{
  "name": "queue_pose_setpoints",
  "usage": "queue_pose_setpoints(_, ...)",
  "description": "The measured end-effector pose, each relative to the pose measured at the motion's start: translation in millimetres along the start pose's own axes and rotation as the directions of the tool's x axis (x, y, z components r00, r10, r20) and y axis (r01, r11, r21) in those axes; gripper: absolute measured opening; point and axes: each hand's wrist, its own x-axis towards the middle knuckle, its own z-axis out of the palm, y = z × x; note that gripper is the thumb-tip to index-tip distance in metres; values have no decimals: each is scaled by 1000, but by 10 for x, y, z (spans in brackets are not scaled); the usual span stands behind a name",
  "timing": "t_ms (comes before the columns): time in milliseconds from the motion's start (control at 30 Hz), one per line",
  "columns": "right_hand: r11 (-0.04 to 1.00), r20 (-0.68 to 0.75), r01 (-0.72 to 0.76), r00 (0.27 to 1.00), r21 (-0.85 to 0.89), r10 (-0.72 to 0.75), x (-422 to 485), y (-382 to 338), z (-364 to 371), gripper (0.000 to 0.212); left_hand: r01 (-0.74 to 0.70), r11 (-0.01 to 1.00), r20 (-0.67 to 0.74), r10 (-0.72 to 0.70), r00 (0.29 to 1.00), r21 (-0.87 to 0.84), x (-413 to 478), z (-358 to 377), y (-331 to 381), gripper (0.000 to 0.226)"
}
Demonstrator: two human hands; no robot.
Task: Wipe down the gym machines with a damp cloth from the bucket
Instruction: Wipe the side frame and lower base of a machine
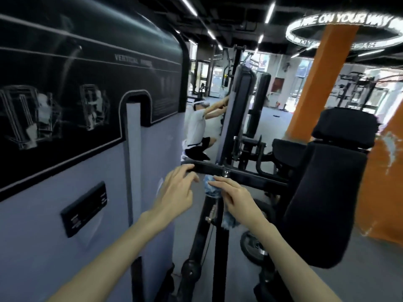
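A blue and white cloth [211,187] is wrapped round the black upright post [220,247] of a gym machine, just below its black crossbar [250,174]. My right hand [234,200] grips the cloth against the post, and more cloth shows under the palm. My left hand [175,189] hovers beside it with fingers loosely bent, its fingertips at the left end of the crossbar, holding nothing. No bucket is in view.
The machine's grey and black shroud [87,127] with exercise diagrams fills the left. A black padded seat and backrest [322,203] stands to the right. Another person [197,131] squats at a machine behind. An orange pillar [322,83] rises at the right.
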Motion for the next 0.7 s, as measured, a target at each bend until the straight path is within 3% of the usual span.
queue_pose_setpoints(167, 971, -33, 158, 987, 179, -154, 835, 253, 575, 46, 93, 973, -70, -80, 994, 210, 199, -43, -397, 39)
queue_pose_setpoints(333, 876, -108, 367, 930, 313, -351, 1652, 392, 860, 38, 243, 912, -209, -180, 961, 330, 388, -4, -566, 45)
queue_pose_setpoints(533, 706, -466, 613, 771, 355, -435, 2240, -17, 995, 40, 314, 829, -297, -189, 936, 463, 360, -149, -544, 62)
queue_pose_setpoints(700, 596, -613, 699, 684, 395, -396, 2268, -322, 1196, 43, 450, 744, -424, -245, 872, 494, 266, -313, -386, 63)
